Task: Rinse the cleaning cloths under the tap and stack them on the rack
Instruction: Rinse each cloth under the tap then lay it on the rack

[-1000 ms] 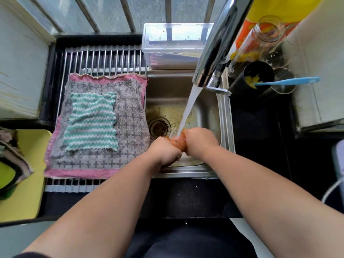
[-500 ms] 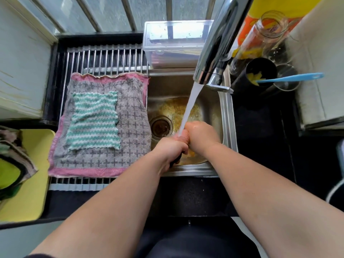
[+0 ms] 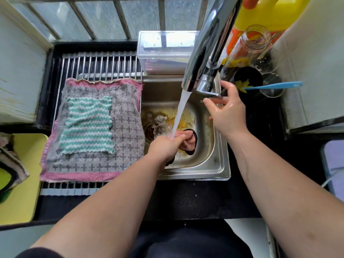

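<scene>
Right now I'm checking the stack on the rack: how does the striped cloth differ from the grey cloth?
The striped cloth is smaller, the grey cloth larger. The striped cloth has green-and-white wavy bands; the grey cloth has crosses and a pink border. The striped cloth lies on the grey cloth. Both lie flat on the rack.

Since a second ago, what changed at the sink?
The right hand let go of the pink cloth and moved up toward the tap; the left hand alone grips it under the stream. The grey cloth and striped cloth on the rack stayed put.
</scene>
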